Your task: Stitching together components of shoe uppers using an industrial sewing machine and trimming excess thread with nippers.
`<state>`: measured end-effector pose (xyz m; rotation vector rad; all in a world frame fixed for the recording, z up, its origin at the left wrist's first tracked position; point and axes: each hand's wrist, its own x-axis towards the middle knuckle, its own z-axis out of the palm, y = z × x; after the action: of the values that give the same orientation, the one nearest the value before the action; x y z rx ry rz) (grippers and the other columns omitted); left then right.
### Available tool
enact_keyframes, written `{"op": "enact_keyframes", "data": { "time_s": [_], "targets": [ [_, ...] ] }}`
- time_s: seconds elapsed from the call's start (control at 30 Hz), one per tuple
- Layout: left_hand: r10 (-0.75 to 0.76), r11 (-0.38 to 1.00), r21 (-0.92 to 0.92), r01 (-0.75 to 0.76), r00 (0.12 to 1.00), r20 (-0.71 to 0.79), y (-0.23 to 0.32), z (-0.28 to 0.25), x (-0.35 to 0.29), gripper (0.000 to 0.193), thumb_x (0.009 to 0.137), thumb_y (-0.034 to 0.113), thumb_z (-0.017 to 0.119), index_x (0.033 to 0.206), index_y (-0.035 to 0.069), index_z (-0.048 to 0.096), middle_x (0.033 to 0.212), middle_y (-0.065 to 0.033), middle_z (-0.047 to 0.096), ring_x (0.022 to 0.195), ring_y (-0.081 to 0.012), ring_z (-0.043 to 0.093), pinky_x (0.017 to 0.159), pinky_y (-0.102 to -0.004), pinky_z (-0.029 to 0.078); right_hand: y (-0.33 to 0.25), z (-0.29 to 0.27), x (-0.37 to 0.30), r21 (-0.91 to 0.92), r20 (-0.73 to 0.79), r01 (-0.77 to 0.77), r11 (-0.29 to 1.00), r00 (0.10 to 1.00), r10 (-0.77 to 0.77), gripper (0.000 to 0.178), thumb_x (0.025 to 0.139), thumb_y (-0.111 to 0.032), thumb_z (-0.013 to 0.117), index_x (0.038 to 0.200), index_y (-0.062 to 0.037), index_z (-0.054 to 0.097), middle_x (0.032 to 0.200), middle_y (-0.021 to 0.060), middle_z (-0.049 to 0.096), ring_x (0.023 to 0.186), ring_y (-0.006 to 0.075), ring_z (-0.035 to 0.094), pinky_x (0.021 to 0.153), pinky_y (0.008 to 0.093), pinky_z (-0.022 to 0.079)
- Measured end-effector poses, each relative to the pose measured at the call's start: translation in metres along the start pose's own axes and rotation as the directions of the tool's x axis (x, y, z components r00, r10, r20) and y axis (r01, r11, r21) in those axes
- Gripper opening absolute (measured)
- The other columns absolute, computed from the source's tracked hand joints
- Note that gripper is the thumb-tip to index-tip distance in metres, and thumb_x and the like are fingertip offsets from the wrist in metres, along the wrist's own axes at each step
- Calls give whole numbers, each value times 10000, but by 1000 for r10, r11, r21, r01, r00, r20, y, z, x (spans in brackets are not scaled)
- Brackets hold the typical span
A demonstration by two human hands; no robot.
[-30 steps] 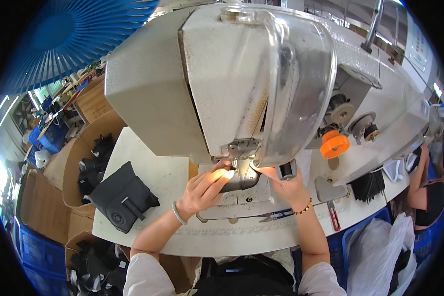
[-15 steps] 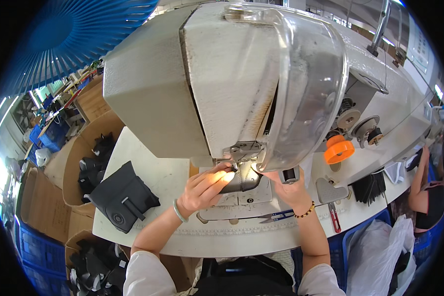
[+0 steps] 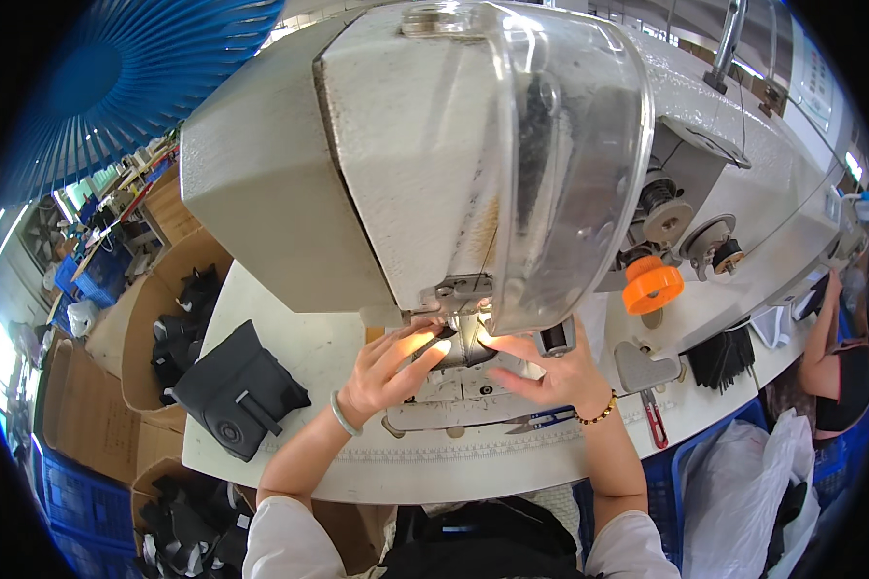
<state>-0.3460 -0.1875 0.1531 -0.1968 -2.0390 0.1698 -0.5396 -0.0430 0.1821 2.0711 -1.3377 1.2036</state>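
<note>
A small dark, smooth piece with a seam down it (image 3: 467, 349) lies at the lit needle area of a large pale sewing machine (image 3: 425, 174). On its left side, my left hand (image 3: 381, 374) grips the edge between thumb and fingers. My right hand (image 3: 555, 372) touches the right edge with a stretched forefinger, while its thumb stands apart below. Part of the right hand is behind a black-and-grey machine part (image 3: 556, 340). The piece's far side is hidden under the machine head.
A black pouch-like piece (image 3: 241, 391) lies on the white table (image 3: 357, 473) at left. Thread snips (image 3: 543, 420), a red-handled tool (image 3: 655, 420) and black strips (image 3: 722, 365) lie at right. Cartons (image 3: 169, 323) of dark pieces stand left; a blue fan (image 3: 87, 82) is above. Another person (image 3: 840, 376) sits far right.
My right thumb has come away from the dark piece and my right fingers have spread. Less of the piece shows between my hands. The view has shifted slightly.
</note>
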Motion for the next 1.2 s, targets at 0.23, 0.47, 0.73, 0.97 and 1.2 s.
{"op": "enact_keyframes", "data": {
  "time_s": [0.23,0.47,0.73,0.97,1.2],
  "targets": [
    [-31,999,15,31,999,17,3,-1,6,338,688,-79,561,1007,29,588,902,-133,626,823,-290,663,589,-296,553,6,5,-4,-93,3,-19,996,1000,19,293,636,-282,782,900,-177,711,1006,-2,662,940,206,599,880,365,418],
    [-50,999,20,51,998,-25,-1,2,4,423,589,-67,582,995,50,604,919,-123,636,688,-222,635,572,-289,529,9,9,-6,-39,-7,-43,998,999,43,280,638,-228,789,899,-161,712,973,11,668,878,211,616,816,336,452],
    [-66,997,42,68,997,-39,-1,3,0,452,552,-54,576,983,73,614,935,-93,647,636,-179,616,495,-254,464,7,14,-11,18,-67,-17,1000,998,18,296,606,-123,805,882,-143,702,948,38,667,832,216,617,777,321,466],
    [-88,996,23,89,995,-46,-3,5,3,466,535,-56,579,978,83,621,940,-84,651,628,-167,609,500,-256,451,10,17,-11,79,-67,-42,996,997,48,266,627,-79,791,869,-116,688,890,50,664,789,214,622,713,302,481],
    [-166,986,-4,166,983,-76,-6,10,-5,521,508,-62,609,991,132,637,955,-35,657,607,-160,589,499,-257,436,9,22,-9,83,-109,-45,996,993,54,218,649,-42,773,838,-80,670,865,63,661,767,206,624,678,287,484]
  ]
}}
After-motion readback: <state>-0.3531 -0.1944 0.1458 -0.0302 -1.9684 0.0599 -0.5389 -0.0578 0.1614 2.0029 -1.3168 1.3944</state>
